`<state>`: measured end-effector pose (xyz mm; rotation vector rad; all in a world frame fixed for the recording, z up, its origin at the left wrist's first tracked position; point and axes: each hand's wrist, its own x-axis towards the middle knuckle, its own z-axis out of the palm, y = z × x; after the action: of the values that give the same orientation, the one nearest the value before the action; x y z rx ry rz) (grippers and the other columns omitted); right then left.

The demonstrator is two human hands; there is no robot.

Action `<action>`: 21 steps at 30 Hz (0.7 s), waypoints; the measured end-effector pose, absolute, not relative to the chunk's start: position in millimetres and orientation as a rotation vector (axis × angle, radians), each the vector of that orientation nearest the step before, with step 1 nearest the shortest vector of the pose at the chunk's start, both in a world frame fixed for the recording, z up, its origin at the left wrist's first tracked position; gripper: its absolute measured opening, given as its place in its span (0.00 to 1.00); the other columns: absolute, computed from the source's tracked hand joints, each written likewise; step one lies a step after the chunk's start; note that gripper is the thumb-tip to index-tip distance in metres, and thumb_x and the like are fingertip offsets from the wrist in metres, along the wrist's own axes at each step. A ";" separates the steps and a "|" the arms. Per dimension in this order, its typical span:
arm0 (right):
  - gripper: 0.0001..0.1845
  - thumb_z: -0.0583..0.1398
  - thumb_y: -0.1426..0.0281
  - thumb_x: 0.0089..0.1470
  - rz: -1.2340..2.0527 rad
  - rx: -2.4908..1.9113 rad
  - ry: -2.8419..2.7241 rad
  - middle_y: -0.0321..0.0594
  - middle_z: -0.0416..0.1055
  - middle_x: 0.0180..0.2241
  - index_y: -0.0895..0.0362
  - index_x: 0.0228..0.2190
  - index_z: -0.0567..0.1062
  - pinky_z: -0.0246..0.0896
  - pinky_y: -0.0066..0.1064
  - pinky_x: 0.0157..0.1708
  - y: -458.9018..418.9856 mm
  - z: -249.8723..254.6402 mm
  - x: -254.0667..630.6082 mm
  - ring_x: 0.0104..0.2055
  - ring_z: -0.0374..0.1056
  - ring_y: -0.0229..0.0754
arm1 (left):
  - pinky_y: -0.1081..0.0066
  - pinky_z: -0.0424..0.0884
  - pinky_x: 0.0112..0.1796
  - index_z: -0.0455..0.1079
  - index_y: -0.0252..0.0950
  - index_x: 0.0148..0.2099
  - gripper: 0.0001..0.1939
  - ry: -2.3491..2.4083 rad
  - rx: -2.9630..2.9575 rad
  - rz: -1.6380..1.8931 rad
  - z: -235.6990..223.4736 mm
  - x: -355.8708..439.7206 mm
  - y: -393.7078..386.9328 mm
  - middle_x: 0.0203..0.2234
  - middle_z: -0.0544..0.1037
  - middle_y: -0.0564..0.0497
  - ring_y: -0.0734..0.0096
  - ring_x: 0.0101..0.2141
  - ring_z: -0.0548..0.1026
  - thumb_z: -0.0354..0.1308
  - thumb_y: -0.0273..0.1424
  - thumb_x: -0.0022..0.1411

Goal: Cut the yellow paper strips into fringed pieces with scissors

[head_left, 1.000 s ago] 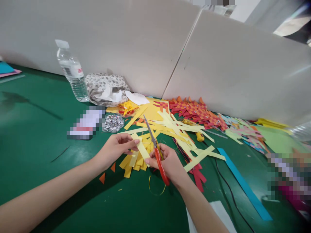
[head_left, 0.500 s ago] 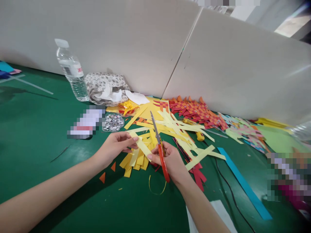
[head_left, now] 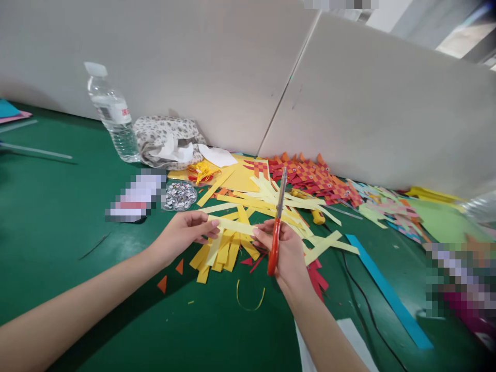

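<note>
A short pale-yellow paper strip (head_left: 234, 225) is stretched nearly level between my two hands. My left hand (head_left: 188, 230) pinches its left end between thumb and fingers. At the other end, the thumb and fingertips of my right hand (head_left: 284, 245) grip the strip. Red-handled scissors (head_left: 275, 243) also sit in my right hand, blades together and pointing up and away. Below the strip lies a fan of cut yellow paper pieces (head_left: 222, 253). Long pale-yellow strips (head_left: 271, 194) are heaped just beyond my hands.
Woven red-and-orange paper fish (head_left: 313, 178) pile up by the grey partition (head_left: 174, 57). A water bottle (head_left: 112, 116), a patterned cloth pouch (head_left: 170, 129) and a container of googly eyes (head_left: 179, 195) stand left. Right lie a yellow-handled tool (head_left: 318, 216), its black cord (head_left: 360, 289) and a blue strip (head_left: 389, 292).
My right hand has moved slightly right and up, turning the strip from slanted to nearly level. The scissors have swung from leaning left to leaning slightly right. My left hand has barely moved.
</note>
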<state>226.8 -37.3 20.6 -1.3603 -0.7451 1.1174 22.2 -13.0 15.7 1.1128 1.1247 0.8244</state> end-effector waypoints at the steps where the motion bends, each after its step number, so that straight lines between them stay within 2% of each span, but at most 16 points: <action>1: 0.23 0.72 0.70 0.27 1.111 -1.354 -0.737 0.33 0.74 0.25 0.58 0.27 0.69 0.70 0.27 0.26 -37.3 20.7 226.8 0.25 0.71 0.36 | 0.75 0.71 0.32 0.71 0.36 0.30 0.13 1.123 1.119 0.826 15.4 21.8 -12.5 0.28 0.81 0.51 0.71 0.32 0.78 0.63 0.41 0.54; 6: 0.21 0.72 0.71 0.29 1.107 -1.338 -0.774 0.33 0.74 0.25 0.57 0.28 0.69 0.70 0.26 0.26 -38.8 23.1 226.8 0.24 0.71 0.35 | 0.75 0.71 0.32 0.72 0.35 0.31 0.14 1.123 1.115 0.832 17.1 21.3 -11.8 0.29 0.80 0.50 0.71 0.33 0.77 0.61 0.42 0.54; 12: 0.24 0.72 0.71 0.27 1.087 -1.370 -0.754 0.33 0.74 0.24 0.57 0.28 0.68 0.70 0.27 0.24 -39.3 25.1 226.9 0.24 0.71 0.36 | 0.76 0.70 0.28 0.73 0.35 0.32 0.14 1.121 1.146 0.838 18.8 21.3 -11.5 0.29 0.79 0.50 0.73 0.30 0.75 0.60 0.43 0.56; 16: 0.23 0.72 0.71 0.27 1.087 -1.376 -0.786 0.31 0.73 0.23 0.57 0.28 0.68 0.70 0.29 0.25 -39.0 23.6 229.6 0.23 0.70 0.36 | 0.78 0.65 0.21 0.71 0.36 0.30 0.13 1.150 1.250 0.859 16.0 19.4 -9.0 0.26 0.76 0.52 0.76 0.24 0.71 0.61 0.42 0.54; 21: 0.22 0.71 0.69 0.28 1.088 -1.370 -0.843 0.30 0.72 0.21 0.57 0.28 0.68 0.69 0.29 0.24 -40.3 23.2 229.4 0.21 0.70 0.36 | 0.78 0.59 0.18 0.71 0.36 0.31 0.14 1.155 1.290 0.876 14.1 19.0 -7.0 0.26 0.75 0.53 0.77 0.22 0.68 0.60 0.42 0.54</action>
<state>229.4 -40.3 23.2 -1.3701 -0.8428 1.0883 19.0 -7.0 14.1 1.2895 1.1550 0.8755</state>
